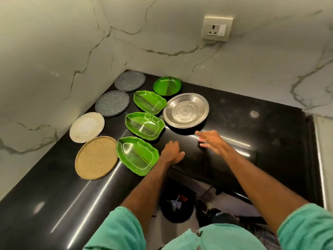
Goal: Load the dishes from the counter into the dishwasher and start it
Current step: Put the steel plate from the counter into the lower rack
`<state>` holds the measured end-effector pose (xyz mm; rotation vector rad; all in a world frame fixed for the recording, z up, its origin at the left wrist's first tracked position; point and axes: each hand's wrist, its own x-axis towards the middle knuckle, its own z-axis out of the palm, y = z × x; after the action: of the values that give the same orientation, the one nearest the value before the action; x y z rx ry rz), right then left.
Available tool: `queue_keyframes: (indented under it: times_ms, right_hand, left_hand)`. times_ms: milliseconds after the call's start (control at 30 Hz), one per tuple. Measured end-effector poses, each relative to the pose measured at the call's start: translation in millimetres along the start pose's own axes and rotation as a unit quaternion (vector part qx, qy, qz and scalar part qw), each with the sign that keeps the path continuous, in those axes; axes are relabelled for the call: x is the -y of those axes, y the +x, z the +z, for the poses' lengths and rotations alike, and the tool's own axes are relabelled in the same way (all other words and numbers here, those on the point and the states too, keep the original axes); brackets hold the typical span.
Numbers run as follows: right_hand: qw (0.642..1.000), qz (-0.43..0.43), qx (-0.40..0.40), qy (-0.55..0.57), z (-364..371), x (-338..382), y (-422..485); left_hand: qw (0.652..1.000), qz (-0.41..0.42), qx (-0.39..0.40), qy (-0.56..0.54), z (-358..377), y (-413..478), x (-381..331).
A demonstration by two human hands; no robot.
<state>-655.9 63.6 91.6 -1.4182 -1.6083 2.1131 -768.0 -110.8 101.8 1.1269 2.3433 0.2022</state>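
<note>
Left hand (172, 153), right hand (210, 141) hover near counter (234, 114) edge.

Green leaf-veined plates (144, 126) on a black counter (234, 141); at their nine o'clock, speckled grey plates (112, 103), a cream plate (87, 127), a tan plate (96, 157); grey-veined white wall (54, 51).

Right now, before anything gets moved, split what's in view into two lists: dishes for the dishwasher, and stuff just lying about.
For the dishwasher: far grey plate, near grey plate, white plate, tan plate, round green plate, far leaf dish, middle leaf dish, near leaf dish, steel plate.

Just lying about: wall socket, black bin.
</note>
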Motion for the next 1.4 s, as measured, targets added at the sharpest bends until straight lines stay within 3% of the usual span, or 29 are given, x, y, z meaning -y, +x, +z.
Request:
queue_keyframes:
  times_ms: [100,267,567,767,967,1200,1400]
  right_hand:
    - [0.997,0.056,0.002,0.044,4,15,45]
    - [0.985,0.083,-0.046,0.146,21,31,93]
    - [0.984,0.099,-0.100,0.104,8,45,97]
    - [0.982,0.062,-0.130,0.120,-36,29,32]
    - [0.971,0.019,-0.185,0.148,-66,-15,-68]
    - [0.947,-0.018,-0.255,0.197,-56,-93,-207]
    - [0.924,0.015,-0.301,0.236,-39,-179,-306]
  left_hand:
    - [0.997,-0.011,0.050,0.053,4,14,-1]
    - [0.994,-0.023,0.050,0.091,3,28,-2]
    - [0.991,-0.039,0.079,0.105,-3,43,0]
    - [0.993,-0.042,0.079,0.079,-6,39,-4]
    - [0.993,0.010,0.069,0.095,12,7,-21]
    - [0.986,0.093,0.092,0.099,46,-69,-30]
    - [0.974,0.140,0.143,0.103,77,-147,-34]
